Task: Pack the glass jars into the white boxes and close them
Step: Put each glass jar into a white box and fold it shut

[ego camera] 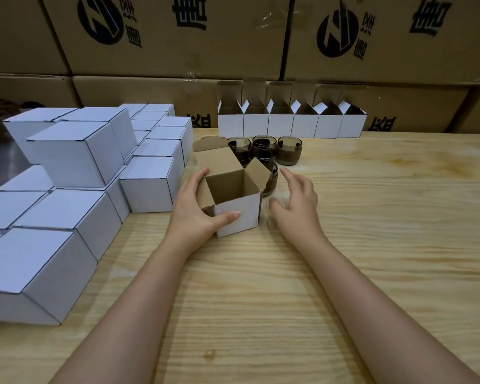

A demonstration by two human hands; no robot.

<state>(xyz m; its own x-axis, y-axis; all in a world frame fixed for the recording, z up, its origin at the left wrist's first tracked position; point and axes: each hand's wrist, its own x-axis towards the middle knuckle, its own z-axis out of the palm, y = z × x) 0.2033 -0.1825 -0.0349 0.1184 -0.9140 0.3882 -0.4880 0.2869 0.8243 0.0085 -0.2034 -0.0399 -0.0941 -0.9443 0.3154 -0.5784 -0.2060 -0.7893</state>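
Table (344, 245): closed boxes (75, 153) left, jars (263, 148) behind open box (233, 200).

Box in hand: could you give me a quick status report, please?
Left hand grips box, right hand open beside it. Box empty, flaps up. Jars just behind, nothing blocking right hand.

Pale wooden table (372, 245), stacked brown printed cartons (178, 37) behind it
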